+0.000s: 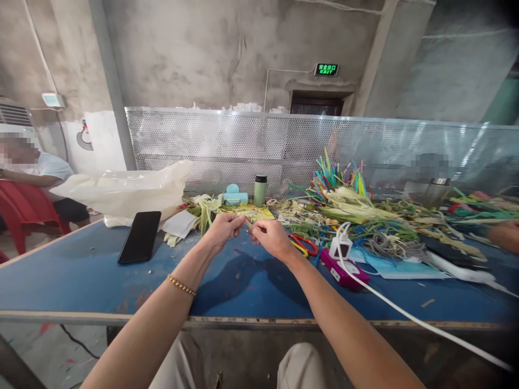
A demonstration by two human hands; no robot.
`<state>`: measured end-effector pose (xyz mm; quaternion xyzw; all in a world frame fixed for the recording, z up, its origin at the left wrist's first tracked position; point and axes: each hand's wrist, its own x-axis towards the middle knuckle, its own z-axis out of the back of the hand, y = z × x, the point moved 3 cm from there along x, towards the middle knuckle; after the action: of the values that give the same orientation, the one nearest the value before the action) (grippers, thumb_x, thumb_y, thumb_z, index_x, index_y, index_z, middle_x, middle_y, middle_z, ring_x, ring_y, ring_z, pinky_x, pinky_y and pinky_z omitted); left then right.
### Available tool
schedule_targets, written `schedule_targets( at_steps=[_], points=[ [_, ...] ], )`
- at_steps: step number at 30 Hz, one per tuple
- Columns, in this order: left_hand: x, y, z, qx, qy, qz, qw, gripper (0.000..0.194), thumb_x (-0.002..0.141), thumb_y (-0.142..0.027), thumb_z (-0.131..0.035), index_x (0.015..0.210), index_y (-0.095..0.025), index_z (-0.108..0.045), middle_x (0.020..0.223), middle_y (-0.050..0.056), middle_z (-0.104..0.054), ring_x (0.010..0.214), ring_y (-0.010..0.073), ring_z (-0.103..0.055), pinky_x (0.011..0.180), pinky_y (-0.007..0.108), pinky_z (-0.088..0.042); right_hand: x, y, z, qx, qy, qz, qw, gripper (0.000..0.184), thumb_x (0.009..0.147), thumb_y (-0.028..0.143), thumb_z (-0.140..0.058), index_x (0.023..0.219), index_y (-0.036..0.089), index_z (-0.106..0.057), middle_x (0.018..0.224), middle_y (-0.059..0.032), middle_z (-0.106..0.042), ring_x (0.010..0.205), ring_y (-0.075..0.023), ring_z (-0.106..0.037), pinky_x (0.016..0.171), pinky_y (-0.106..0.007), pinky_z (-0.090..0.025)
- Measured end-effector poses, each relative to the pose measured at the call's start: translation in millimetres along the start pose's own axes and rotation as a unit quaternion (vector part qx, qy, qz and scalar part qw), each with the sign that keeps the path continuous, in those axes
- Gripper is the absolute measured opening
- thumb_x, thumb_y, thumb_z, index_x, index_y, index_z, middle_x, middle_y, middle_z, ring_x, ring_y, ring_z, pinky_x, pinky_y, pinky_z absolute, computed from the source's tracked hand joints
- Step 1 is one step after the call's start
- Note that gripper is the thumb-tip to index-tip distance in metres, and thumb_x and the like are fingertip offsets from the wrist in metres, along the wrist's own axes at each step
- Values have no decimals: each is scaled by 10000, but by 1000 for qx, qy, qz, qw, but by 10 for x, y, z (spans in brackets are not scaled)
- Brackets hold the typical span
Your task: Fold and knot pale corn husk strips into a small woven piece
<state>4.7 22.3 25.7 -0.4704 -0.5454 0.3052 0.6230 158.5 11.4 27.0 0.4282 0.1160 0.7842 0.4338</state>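
Observation:
My left hand [227,228] and my right hand [271,236] are close together above the blue table [162,292]. Both are closed in a pinch. A short, thin, pale strip [247,221] runs between the fingertips; its kind is too small to tell. Just right of my right hand lie red and yellow looped handles [310,247], like those of scissors. Behind the hands are dry husk pieces [208,208], a green bottle with a black lid [260,192] and a light-blue cylinder [235,198].
At left lie a black phone [140,237], white paper [180,223] and a big plastic bag [130,189]. To the right are a purple power strip [344,273] with a white cable [397,310], a blue mask [405,267] and heaped cords [389,240]. Another person's hand [505,236] shows far right.

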Motion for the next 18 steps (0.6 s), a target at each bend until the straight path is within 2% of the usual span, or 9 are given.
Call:
schedule_targets(
  at_steps=[5, 7, 10, 11, 12, 13, 14, 15, 18],
  points=[
    [-16, -33, 14, -23, 7, 2, 1000, 452, 694, -501, -746, 848, -79, -698, 596, -30, -507, 454, 47, -386, 470, 224, -263, -11, 19, -11, -20, 15, -11, 1000, 221, 762, 137, -528, 578, 165, -647, 556, -19, -656, 533, -129, -562, 547, -236, -368],
    [-20, -45, 17, -24, 7, 3, 1000, 452, 703, -504, -739, 855, -80, -700, 612, -23, -515, 458, 48, -395, 470, 222, -266, -12, 38, 24, -45, 0, -1, 999, 251, 786, 173, -538, 550, 170, -625, 517, -11, -617, 505, -123, -526, 528, -242, -345],
    [-31, -64, 11, 0, 7, 3, 1000, 440, 720, -502, -724, 848, -81, -697, 614, -24, -510, 462, 47, -394, 466, 217, -260, -16, 88, 179, -86, -126, 42, 987, 312, 853, 282, -536, 575, 168, -618, 548, -25, -595, 522, -126, -504, 534, -254, -347],
    [-38, -69, 2, 15, 15, 5, 1000, 430, 725, -497, -720, 841, -84, -695, 614, -25, -507, 462, 46, -392, 463, 216, -255, -22, 99, 237, -81, -178, 55, 979, 291, 866, 298, -530, 636, 161, -645, 622, -42, -627, 552, -130, -522, 550, -254, -368],
    [-48, -73, -11, 30, 29, 8, 999, 417, 731, -492, -714, 829, -88, -690, 616, -25, -509, 464, 47, -392, 460, 215, -250, -23, 103, 273, -61, -201, 65, 976, 263, 873, 301, -521, 720, 152, -674, 729, -64, -665, 564, -126, -536, 550, -253, -387],
    [-59, -75, -27, 44, 48, 11, 998, 402, 738, -488, -707, 801, -92, -680, 613, -23, -510, 465, 50, -393, 456, 215, -246, -18, 97, 284, -29, -193, 67, 978, 245, 877, 298, -513, 818, 145, -695, 846, -84, -689, 556, -117, -546, 535, -249, -402],
    [-71, -76, -44, 58, 70, 12, 996, 388, 747, -484, -698, 761, -98, -663, 602, -22, -509, 468, 54, -396, 455, 216, -247, -8, 82, 271, 12, -159, 56, 986, 245, 877, 296, -510, 901, 142, -699, 940, -98, -696, 526, -105, -551, 506, -246, -410],
    [-83, -77, -61, 71, 93, 11, 993, 380, 758, -481, -686, 716, -106, -640, 587, -22, -506, 471, 59, -402, 456, 217, -251, 1, 63, 239, 46, -111, 36, 992, 246, 873, 288, -512, 948, 145, -698, 943, -98, -701, 496, -103, -555, 477, -244, -414],
    [-99, -65, -86, 120, 130, -3, 984, 381, 797, -466, -641, 627, -131, -574, 534, -24, -486, 478, 76, -416, 470, 222, -274, -3, 39, 133, 81, 0, -3, 997, 213, 859, 237, -512, 923, 162, -701, 708, -40, -685, 468, -121, -572, 463, -235, -428]
  ],
)
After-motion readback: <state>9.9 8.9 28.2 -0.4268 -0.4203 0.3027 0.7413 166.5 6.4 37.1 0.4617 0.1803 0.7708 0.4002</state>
